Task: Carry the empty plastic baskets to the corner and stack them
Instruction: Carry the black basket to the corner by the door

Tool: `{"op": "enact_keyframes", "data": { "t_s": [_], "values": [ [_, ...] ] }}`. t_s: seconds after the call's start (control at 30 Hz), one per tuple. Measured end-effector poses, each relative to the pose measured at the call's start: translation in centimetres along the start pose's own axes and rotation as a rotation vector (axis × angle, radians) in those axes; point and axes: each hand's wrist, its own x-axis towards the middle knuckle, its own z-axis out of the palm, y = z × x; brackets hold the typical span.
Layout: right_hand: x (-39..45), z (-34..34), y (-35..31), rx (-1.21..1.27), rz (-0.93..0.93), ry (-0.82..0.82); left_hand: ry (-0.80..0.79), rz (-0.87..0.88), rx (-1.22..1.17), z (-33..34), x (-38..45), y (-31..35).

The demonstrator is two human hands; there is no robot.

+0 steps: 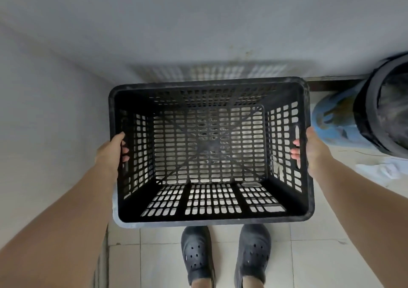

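Observation:
An empty black plastic basket (209, 218) with slotted walls and floor hangs in front of me above the tiled floor, open side up. My left hand (110, 153) grips its left handle slot, fingertips showing inside the wall. My right hand (311, 150) grips the right handle slot the same way. The basket sits close to the corner where two grey walls meet. Pale floor tiles show through its slotted floor.
A blue barrel (335, 122) with a black-rimmed round container (384, 108) lies at the right by the far wall. White crumpled material (384, 168) lies on the floor below it. My two dark clogs (225, 254) stand on pale tiles. The grey wall (50, 111) runs along my left.

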Motion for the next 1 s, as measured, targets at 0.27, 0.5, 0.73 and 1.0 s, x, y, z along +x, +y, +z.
{"op": "enact_keyframes", "data": {
  "t_s": [0.27, 0.5, 0.73, 1.0],
  "values": [
    [2.1, 1.8, -0.2, -0.031, -0.034, 0.053, -0.025, 0.024, 0.017, 1.7, 2.9, 0.9],
    [1.6, 2.2, -1.1, -0.151, 0.012, 0.126, -0.028, 0.051, 0.054, 1.1, 2.6, 0.4],
    [-5.8, 2.2, -3.2, -0.678, -0.196, 0.301, -0.008, 0.281, 0.413, -0.4, -3.5, 3.0],
    [-20.8, -2.2, -12.1, -1.309, -0.761, 0.209, -0.028, 0.701, 0.999, -5.3, -17.1, 14.3]
  ]
}}
